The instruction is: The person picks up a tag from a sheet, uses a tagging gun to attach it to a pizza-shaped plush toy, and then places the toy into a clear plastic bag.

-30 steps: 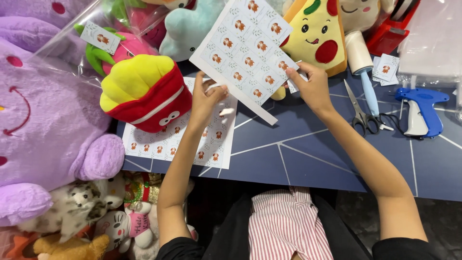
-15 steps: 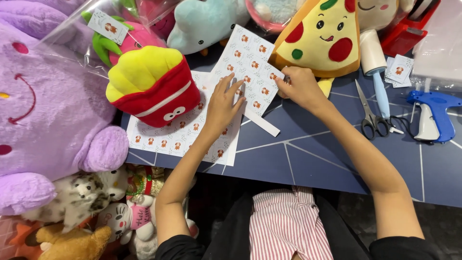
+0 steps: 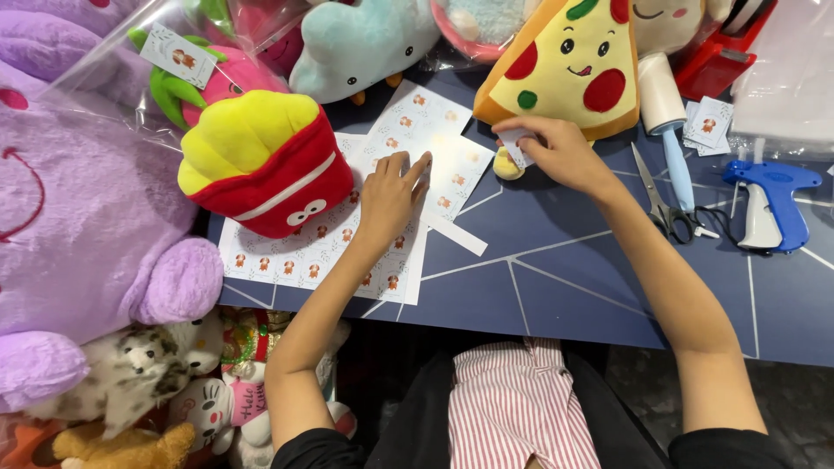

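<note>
Pressing flat with spread fingers, the left hand (image 3: 391, 195) holds down a sticker sheet (image 3: 430, 148) near the worktop's (image 3: 556, 278) far edge; the right hand (image 3: 556, 152) pinches a small paper tag (image 3: 514, 143) just beside the pizza plush (image 3: 573, 65).

I have one view only, from the camera on the person's head, looking steeply down and close onto the dark blue bench with pale lines (image 3: 565, 287); both forearms reach up from the bottom edge, lap just below.
</note>
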